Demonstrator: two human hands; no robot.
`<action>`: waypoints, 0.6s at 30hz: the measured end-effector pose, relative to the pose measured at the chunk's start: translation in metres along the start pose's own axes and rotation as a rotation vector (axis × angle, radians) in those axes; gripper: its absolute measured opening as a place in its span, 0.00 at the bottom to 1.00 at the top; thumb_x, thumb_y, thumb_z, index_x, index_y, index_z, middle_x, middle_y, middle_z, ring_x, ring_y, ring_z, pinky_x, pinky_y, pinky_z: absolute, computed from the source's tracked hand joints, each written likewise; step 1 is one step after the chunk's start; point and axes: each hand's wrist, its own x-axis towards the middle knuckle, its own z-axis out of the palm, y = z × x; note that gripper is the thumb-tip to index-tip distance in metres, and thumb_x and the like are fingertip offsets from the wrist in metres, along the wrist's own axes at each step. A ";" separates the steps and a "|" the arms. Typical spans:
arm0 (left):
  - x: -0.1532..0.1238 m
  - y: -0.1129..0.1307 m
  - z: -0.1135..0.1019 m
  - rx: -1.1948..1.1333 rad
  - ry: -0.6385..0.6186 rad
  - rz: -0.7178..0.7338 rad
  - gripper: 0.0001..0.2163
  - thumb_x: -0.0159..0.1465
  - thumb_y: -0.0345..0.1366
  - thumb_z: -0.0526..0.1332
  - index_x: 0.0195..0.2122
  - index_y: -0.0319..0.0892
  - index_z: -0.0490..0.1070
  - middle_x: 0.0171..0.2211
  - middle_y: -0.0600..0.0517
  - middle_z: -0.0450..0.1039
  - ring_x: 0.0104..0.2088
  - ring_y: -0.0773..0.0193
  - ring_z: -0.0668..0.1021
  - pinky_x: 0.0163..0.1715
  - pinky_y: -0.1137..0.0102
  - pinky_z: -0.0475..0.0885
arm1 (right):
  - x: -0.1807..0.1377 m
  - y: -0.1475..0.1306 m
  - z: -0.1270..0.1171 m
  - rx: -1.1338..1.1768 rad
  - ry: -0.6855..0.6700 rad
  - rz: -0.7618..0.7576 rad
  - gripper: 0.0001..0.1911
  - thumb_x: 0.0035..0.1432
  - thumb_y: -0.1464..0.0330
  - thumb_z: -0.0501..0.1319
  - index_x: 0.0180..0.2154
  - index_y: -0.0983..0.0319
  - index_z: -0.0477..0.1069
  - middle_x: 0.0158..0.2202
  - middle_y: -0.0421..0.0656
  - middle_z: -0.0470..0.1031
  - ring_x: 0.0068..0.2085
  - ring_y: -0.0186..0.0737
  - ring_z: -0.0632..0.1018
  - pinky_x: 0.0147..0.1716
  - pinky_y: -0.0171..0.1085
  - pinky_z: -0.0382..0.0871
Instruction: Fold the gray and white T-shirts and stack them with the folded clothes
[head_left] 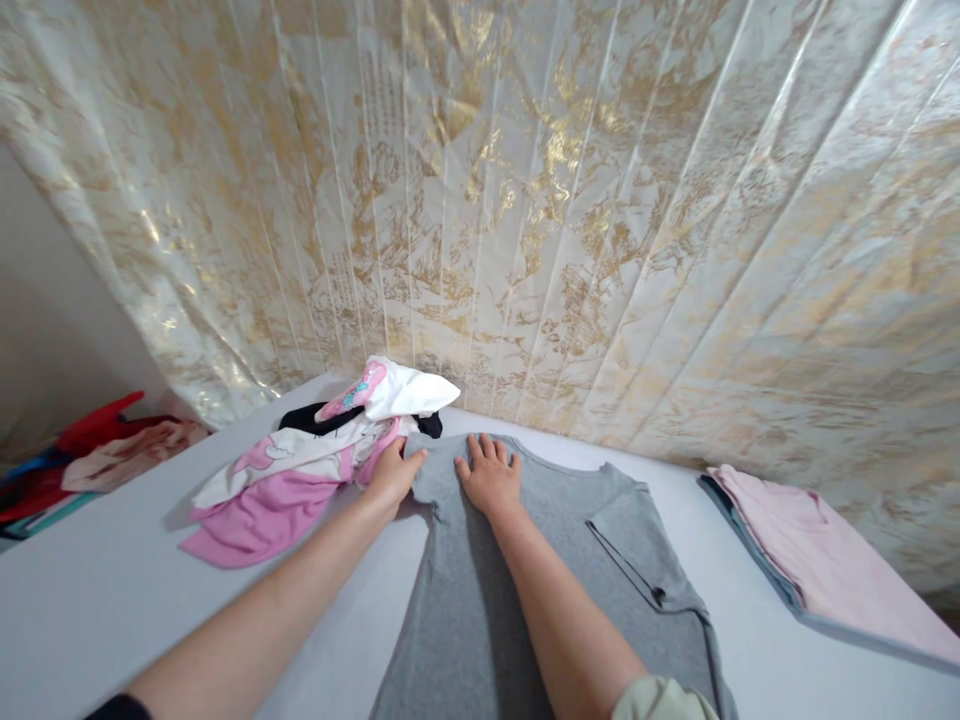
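A grey T-shirt (pixel 480 610) lies spread on the white table (pixel 97 590), its right sleeve folded inward. My right hand (pixel 490 474) rests flat on the shirt near its collar, fingers stretched out. My left hand (pixel 394 470) is at the shirt's left shoulder edge, thumb out toward the grey cloth and fingers curled against it. Just left of that hand sits a heap of pink, white and black clothes (pixel 300 465).
A folded stack with a pale pink garment on top (pixel 817 550) lies at the table's right side. Red and other coloured clothes (pixel 90 450) are piled beyond the table's left edge. A gold-and-white patterned curtain (pixel 525 200) hangs right behind the table.
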 end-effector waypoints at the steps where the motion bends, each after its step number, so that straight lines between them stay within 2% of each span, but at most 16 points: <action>1: 0.001 0.003 0.001 -0.001 0.026 0.029 0.10 0.56 0.35 0.58 0.39 0.43 0.70 0.38 0.49 0.79 0.39 0.56 0.80 0.35 0.67 0.73 | 0.000 0.001 -0.002 0.025 -0.005 0.001 0.30 0.66 0.52 0.43 0.66 0.54 0.54 0.68 0.45 0.53 0.66 0.50 0.54 0.60 0.56 0.44; 5: -0.002 0.021 0.009 0.010 0.020 0.149 0.12 0.57 0.34 0.59 0.43 0.43 0.68 0.40 0.49 0.77 0.42 0.57 0.79 0.41 0.66 0.72 | 0.004 0.014 -0.019 0.307 0.025 0.052 0.27 0.66 0.57 0.48 0.63 0.57 0.60 0.66 0.47 0.58 0.66 0.47 0.57 0.62 0.49 0.46; 7: -0.012 0.030 0.017 0.034 -0.024 0.211 0.12 0.58 0.34 0.59 0.44 0.42 0.68 0.40 0.49 0.77 0.41 0.57 0.79 0.43 0.65 0.72 | 0.005 0.024 -0.029 0.553 0.020 0.142 0.23 0.65 0.60 0.50 0.56 0.62 0.68 0.60 0.52 0.66 0.62 0.47 0.64 0.59 0.44 0.54; 9: -0.028 0.037 0.026 0.100 -0.073 0.314 0.13 0.59 0.33 0.58 0.46 0.42 0.68 0.42 0.48 0.76 0.43 0.57 0.78 0.45 0.64 0.71 | 0.004 0.033 -0.037 0.738 -0.057 0.230 0.23 0.67 0.60 0.47 0.47 0.66 0.74 0.49 0.55 0.76 0.51 0.46 0.75 0.51 0.41 0.65; 11: -0.048 0.042 0.035 0.201 -0.181 0.441 0.17 0.60 0.31 0.57 0.51 0.42 0.67 0.48 0.46 0.74 0.47 0.57 0.77 0.48 0.64 0.69 | 0.001 0.040 -0.039 0.840 -0.158 0.279 0.29 0.68 0.57 0.40 0.42 0.67 0.75 0.38 0.53 0.79 0.39 0.43 0.79 0.40 0.39 0.71; 13: -0.066 0.044 0.041 0.295 -0.352 0.532 0.22 0.59 0.30 0.59 0.56 0.45 0.64 0.53 0.47 0.72 0.51 0.57 0.75 0.51 0.64 0.68 | -0.004 0.045 -0.037 0.901 -0.183 0.304 0.34 0.68 0.54 0.36 0.41 0.66 0.75 0.35 0.51 0.79 0.35 0.41 0.79 0.35 0.39 0.72; 15: -0.076 0.044 0.041 0.359 -0.468 0.554 0.24 0.60 0.32 0.60 0.58 0.48 0.63 0.54 0.49 0.72 0.50 0.58 0.76 0.50 0.66 0.69 | -0.007 0.050 -0.033 0.931 -0.151 0.325 0.31 0.66 0.52 0.42 0.42 0.65 0.75 0.38 0.50 0.79 0.39 0.42 0.79 0.38 0.39 0.72; 16: -0.076 0.044 0.039 0.386 -0.465 0.546 0.21 0.61 0.33 0.59 0.57 0.48 0.64 0.52 0.49 0.73 0.49 0.58 0.77 0.49 0.67 0.69 | -0.008 0.051 -0.031 0.922 -0.125 0.329 0.26 0.64 0.53 0.48 0.44 0.65 0.75 0.39 0.49 0.78 0.41 0.42 0.78 0.40 0.38 0.71; 18: -0.065 0.041 0.033 0.449 -0.365 0.483 0.14 0.65 0.33 0.55 0.51 0.45 0.69 0.48 0.49 0.75 0.47 0.60 0.77 0.47 0.69 0.69 | -0.008 0.054 -0.027 0.881 -0.096 0.319 0.21 0.60 0.59 0.57 0.48 0.65 0.73 0.38 0.47 0.78 0.41 0.42 0.77 0.42 0.38 0.69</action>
